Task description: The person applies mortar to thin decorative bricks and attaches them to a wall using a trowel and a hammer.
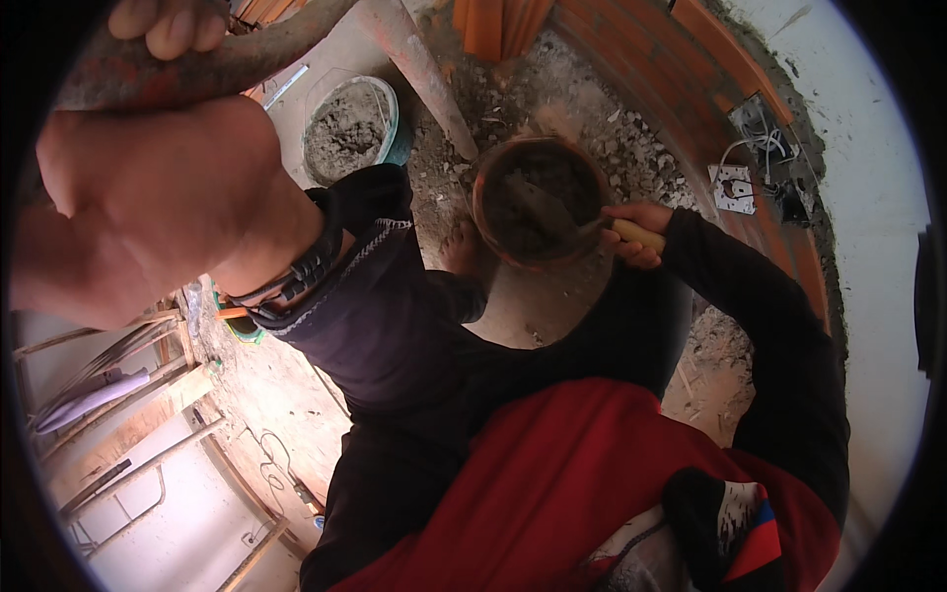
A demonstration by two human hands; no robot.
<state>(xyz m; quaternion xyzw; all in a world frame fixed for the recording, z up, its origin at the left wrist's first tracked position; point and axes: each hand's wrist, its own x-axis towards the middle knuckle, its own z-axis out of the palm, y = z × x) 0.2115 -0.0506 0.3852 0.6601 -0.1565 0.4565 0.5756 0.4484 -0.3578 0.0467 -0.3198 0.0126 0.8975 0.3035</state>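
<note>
Large and close at the upper left, my left hand [163,197] is closed around a thick, stained pole [261,54], its fingertips curled over the far side. A black strap circles that wrist. My right hand [636,219] grips the yellowish wooden handle of a trowel [641,235]. The trowel's blade reaches into a round reddish-brown bucket [480,202], where it lies against dark wet mortar [528,237]. The mortar partly covers or blends with the blade, so its edges are hard to make out.
A second bucket [395,133], teal-rimmed, holds grey mortar. A slanted post [424,79] stands between the buckets. Orange hollow bricks [503,25] are at the top. Rubble [641,158] lines the brick wall [631,59], with an open electrical box [735,187] and loose wires. Wooden framing [148,424] stands at left.
</note>
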